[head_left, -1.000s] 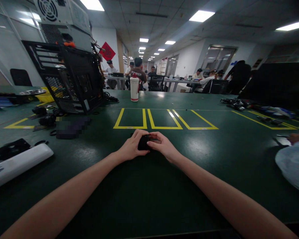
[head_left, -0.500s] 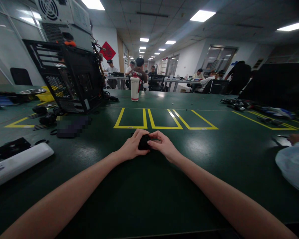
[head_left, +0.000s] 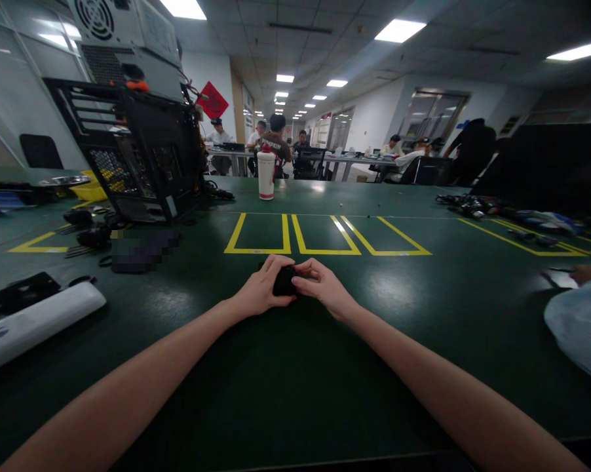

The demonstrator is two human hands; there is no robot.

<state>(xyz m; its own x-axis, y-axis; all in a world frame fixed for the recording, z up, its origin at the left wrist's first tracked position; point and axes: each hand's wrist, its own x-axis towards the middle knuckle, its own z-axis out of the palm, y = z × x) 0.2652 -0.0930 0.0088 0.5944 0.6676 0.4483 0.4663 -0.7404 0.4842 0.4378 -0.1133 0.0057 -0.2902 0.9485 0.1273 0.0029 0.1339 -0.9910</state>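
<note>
A small, dark black object (head_left: 284, 280) of rounded shape is held just above or on the green table (head_left: 295, 387), in front of the yellow tape outlines. My left hand (head_left: 260, 286) wraps it from the left, thumb below and fingers over the top. From the right, my right hand (head_left: 324, 288) pinches its edge between thumb and fingertips. Both hands are closed on it, and the fingers cover much of it, so its kind cannot be made out.
Yellow tape outlines (head_left: 288, 236) lie beyond my hands, with a white cup (head_left: 266, 176) behind them. Left stand a black computer case (head_left: 162, 151), a pixelated dark item (head_left: 141, 251) and a long white object (head_left: 44, 322). A co-worker's sleeve (head_left: 580, 321) reaches in at right.
My hands and the black object keep almost the same position and grip. At the right edge, the co-worker's hand and the item in it have shifted slightly.
</note>
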